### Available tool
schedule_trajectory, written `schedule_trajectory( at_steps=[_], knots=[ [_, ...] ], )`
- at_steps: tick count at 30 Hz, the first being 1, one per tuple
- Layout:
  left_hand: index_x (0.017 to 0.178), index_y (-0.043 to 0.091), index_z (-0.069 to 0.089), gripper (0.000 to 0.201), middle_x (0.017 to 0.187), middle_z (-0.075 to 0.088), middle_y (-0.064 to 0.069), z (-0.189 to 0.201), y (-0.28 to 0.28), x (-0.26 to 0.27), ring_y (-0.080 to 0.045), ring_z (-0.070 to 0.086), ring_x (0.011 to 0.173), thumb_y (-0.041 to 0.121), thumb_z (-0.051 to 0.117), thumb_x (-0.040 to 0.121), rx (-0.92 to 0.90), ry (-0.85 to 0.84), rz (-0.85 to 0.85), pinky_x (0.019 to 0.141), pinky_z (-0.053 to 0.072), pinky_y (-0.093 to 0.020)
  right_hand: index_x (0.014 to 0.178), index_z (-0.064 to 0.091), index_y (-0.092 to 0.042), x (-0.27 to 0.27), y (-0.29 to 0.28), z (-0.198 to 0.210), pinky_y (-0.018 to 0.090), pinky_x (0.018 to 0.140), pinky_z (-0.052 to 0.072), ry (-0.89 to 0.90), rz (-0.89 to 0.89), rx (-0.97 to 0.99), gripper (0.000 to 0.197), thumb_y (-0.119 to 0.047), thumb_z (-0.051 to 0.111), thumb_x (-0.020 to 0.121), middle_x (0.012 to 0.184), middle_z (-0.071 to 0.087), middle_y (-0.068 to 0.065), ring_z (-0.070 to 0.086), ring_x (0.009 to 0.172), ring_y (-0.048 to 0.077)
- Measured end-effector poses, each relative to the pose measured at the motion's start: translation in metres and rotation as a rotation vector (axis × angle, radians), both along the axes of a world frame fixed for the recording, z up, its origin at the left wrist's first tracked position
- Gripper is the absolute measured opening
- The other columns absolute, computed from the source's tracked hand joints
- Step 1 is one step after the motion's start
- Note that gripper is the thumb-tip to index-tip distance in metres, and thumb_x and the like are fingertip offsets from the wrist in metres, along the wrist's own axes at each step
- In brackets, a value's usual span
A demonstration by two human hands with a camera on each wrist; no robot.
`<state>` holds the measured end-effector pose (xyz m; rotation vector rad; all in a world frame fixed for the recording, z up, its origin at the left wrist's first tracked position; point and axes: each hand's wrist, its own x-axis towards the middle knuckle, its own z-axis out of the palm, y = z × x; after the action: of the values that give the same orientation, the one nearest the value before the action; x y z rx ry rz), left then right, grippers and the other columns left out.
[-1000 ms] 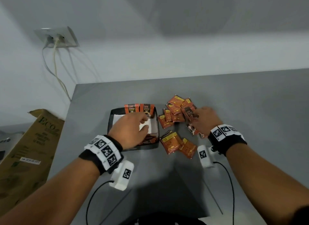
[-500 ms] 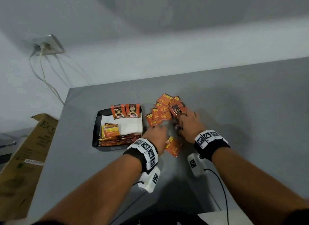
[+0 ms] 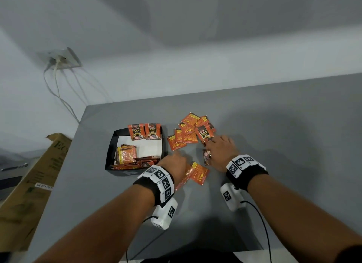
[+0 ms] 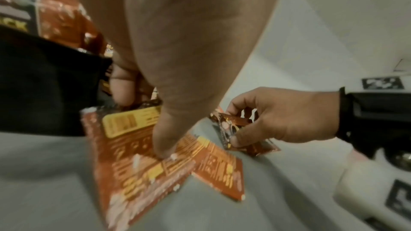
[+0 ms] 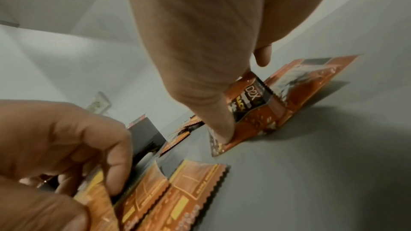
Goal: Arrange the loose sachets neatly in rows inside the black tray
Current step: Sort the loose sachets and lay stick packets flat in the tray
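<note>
A black tray (image 3: 109, 155) sits on the grey desk (image 3: 274, 125), toward its left. Two sachets (image 3: 144, 131) stand upright against the tray's far wall, printed fronts facing the viewer, long axes vertical. A short row of sachets (image 3: 126, 155) stands on edge at the tray's left, and more lie flat along its near wall.

Right of the tray, a loose pile of sachets (image 3: 189, 133) lies flat and overlapping, their long axes running mostly near-to-far, some skewed.

The left hand (image 3: 173, 163), just right of the tray's near corner, has its thumb and curled fingers pinching a flat pair of sachets (image 3: 197, 172) (image 4: 142, 155) on the desk; their long axes slant from near left to far right.

The right hand (image 3: 221, 151) (image 4: 282, 117), at the near edge of the pile, pinches a single dark-fronted sachet (image 3: 206, 157) (image 5: 249, 111) between thumb and fingers, tilted up on one edge with its long axis roughly near-to-far.

A cardboard box (image 3: 35, 184) stands left of the desk; a wall socket (image 3: 62, 59) with cables is on the far wall.
</note>
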<state>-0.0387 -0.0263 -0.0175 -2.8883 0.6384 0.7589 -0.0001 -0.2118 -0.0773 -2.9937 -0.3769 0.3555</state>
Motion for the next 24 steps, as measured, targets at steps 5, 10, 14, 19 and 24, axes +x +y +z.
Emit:
schedule_trajectory(
  at_steps=[5,10,14,19,24],
  knots=[
    [0.123,0.009,0.052,0.035,0.112,0.062,-0.009,0.021,0.001,0.001,-0.021,0.059,0.089,0.008,0.065,0.091,-0.087,0.105,-0.037,0.074,0.048,-0.029,0.119,0.051,-0.025,-0.002,-0.001,0.01,0.044,0.101,0.043,0.107,-0.098,0.19,0.033,-0.023,0.064,0.089,0.124,0.057,0.006,0.055,0.115,0.03],
    [0.123,0.014,0.046,0.038,0.098,0.057,-0.004,0.013,-0.009,0.0,-0.027,0.061,0.092,0.015,0.064,0.089,-0.114,0.066,-0.011,0.079,0.052,-0.037,0.11,0.048,-0.025,-0.012,0.002,0.025,0.044,0.089,0.05,0.219,-0.158,0.354,0.023,-0.031,0.058,0.09,0.105,0.059,0.002,0.06,0.094,0.027],
    [0.136,0.009,0.047,0.054,0.129,0.051,-0.015,-0.002,-0.011,-0.007,-0.033,0.051,0.12,0.012,0.069,0.087,0.065,-0.002,-0.106,0.104,0.044,-0.044,0.111,0.051,-0.022,-0.031,0.013,0.023,0.036,0.08,0.051,0.264,-0.108,0.366,0.025,-0.029,0.063,0.09,0.099,0.064,-0.001,0.064,0.089,0.021],
    [0.144,0.011,0.039,0.053,0.146,0.036,-0.016,-0.008,0.004,-0.019,-0.036,0.035,0.134,0.017,0.056,0.095,0.087,-0.088,-0.088,0.103,0.045,-0.048,0.121,0.052,-0.023,-0.049,0.027,0.0,0.043,0.097,0.043,0.179,-0.033,0.199,0.049,-0.051,0.068,0.084,0.119,0.063,0.001,0.058,0.112,0.025],
    [0.134,0.014,0.046,0.039,0.132,0.057,-0.01,0.004,0.018,-0.033,-0.031,0.039,0.129,0.017,0.05,0.095,0.116,-0.065,-0.156,0.102,0.038,-0.047,0.135,0.042,-0.016,-0.05,0.033,-0.013,0.043,0.103,0.04,0.151,-0.029,0.15,0.073,-0.045,0.078,0.078,0.134,0.048,0.007,0.045,0.125,0.03]
  ],
)
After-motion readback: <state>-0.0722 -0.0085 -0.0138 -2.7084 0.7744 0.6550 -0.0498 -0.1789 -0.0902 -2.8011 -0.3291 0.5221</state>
